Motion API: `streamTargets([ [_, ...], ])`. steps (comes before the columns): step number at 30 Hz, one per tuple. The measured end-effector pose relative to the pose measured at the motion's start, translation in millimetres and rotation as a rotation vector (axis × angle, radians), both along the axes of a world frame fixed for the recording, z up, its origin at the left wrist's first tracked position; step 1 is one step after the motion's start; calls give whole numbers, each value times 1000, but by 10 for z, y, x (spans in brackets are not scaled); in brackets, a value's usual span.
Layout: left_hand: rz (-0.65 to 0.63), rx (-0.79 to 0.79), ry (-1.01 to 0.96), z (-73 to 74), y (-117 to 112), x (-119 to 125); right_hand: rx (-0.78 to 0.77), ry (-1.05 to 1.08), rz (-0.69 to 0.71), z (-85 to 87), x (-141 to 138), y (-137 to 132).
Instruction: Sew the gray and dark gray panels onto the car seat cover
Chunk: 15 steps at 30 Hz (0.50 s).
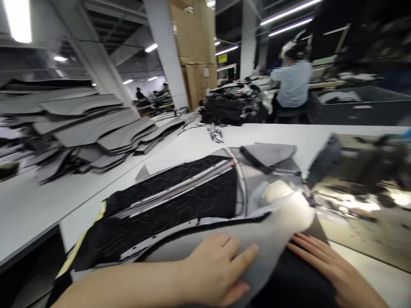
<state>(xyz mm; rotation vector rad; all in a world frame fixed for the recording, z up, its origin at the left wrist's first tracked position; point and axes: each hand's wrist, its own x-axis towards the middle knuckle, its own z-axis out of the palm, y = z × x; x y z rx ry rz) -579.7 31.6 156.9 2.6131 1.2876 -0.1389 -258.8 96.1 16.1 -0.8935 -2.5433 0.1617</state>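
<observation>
A sewn piece of grey and black fabric [192, 201] lies before me, with quilted-looking black panels and a pale strip along its middle. My left hand [221, 269] rests palm down on its grey panel [266, 244], fingers apart and partly bent. On the right, my right hand [334, 269] lies with fingers stretched out along the edge of a black part [289, 278] of the fabric. Its fingertips touch where grey meets black. Just beyond them the cloth is brightly lit, beside a blurred sewing machine [362, 201].
Stacks of grey cut panels [86, 128] cover the left of the white table [180, 147]. A dark heap of pieces [234, 102] stands beyond the table's far edge. Behind it a person in a light blue shirt [293, 83] sits facing away. Tall cardboard [195, 51] leans near a pillar.
</observation>
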Motion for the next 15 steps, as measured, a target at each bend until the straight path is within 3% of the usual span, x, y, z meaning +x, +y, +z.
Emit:
streamTargets([
  [3, -38, -110, 154, -256, 156, 335, -31, -91, -18, 147, -20, 8],
  [6, -59, -60, 237, -420, 354, 711, -123, -44, -4, 306, -81, 43],
  [11, 13, -92, 203, -494, 808, 1294, -336, 133, 84, 431, 59, 43],
  [15, 53, -198, 251, -546, 1099, 1377, -362, 184, 193, 375, 175, 83],
])
